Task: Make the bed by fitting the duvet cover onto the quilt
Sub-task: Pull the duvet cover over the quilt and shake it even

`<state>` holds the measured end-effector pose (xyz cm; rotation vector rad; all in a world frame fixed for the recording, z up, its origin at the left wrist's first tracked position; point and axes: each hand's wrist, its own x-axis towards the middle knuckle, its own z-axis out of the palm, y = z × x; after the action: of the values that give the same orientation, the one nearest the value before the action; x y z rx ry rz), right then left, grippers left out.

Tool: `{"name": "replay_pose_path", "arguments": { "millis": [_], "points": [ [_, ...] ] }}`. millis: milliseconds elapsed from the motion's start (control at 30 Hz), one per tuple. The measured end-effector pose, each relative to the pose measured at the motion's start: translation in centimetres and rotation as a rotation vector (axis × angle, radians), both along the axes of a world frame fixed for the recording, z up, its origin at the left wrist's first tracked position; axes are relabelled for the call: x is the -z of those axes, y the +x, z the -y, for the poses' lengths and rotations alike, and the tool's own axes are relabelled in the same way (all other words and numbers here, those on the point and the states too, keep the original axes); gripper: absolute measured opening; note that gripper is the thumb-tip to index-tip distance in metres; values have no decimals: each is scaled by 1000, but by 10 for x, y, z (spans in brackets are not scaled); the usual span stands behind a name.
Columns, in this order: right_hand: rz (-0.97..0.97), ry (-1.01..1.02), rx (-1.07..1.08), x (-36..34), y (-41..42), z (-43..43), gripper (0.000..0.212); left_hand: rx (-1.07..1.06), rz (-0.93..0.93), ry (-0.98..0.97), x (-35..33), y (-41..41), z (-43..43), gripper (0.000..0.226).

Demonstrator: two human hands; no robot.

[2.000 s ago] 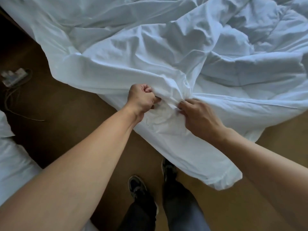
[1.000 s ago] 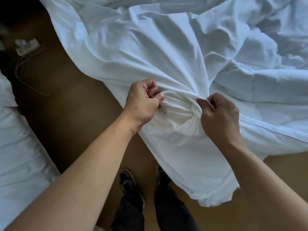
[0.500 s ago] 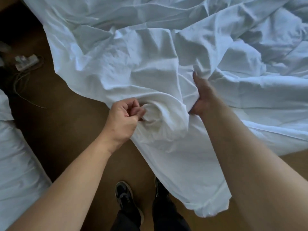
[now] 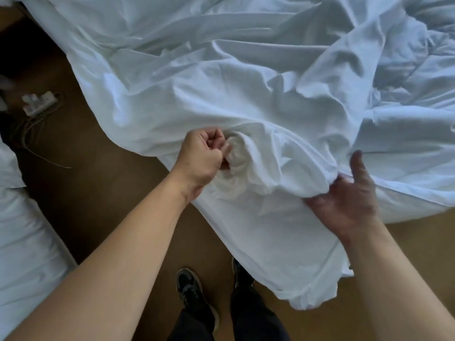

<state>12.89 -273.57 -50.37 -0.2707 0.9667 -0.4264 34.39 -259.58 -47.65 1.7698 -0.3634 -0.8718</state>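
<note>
The white duvet cover (image 4: 246, 99) lies crumpled across the bed, filling the upper and right part of the view. One corner of it hangs over the bed edge toward the brown floor (image 4: 103, 193), ending just above the person's shoes (image 4: 194, 294).

Left hand (image 4: 202, 161): fingers curled tight into a fist, pinching a bunched fold of the cover at the bed edge. The fabric gathers into a small rounded knot directly beside the knuckles.

Right hand (image 4: 349, 200): palm turned up, fingers spread and relaxed, blurred by motion. Its fingertips touch the underside of a thick fold of the cover, which drapes over them. The thumb stands apart and points upward. It is not gripping the fabric.

The quilt cannot be told apart from the cover; both read as one white mass.

Surroundings: a white power strip (image 4: 39, 103) with thin cables lies on the floor at the left, well apart from the cover. A second white bedding surface (image 4: 22, 232) occupies the lower left edge of the view. The person wears dark trousers and stands between that bedding and the hanging corner.
</note>
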Motion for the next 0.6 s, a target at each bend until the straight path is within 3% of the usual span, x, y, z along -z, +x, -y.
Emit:
{"name": "replay_pose_path", "arguments": {
  "millis": [167,300,467,600],
  "points": [
    [-43,-125,-303,3,34,-47,33,191,236,-10,7,-18,-37,48],
    [-104,-241,-435,5,52,-66,48,123,309,-8,16,-41,-59,53],
    [30,-247,-432,17,49,-75,34,-47,156,-82,16,-53,-61,56],
    [41,-459,-647,18,41,-76,50,-172,-55,-106,8,-52,-62,53]
  ]
}}
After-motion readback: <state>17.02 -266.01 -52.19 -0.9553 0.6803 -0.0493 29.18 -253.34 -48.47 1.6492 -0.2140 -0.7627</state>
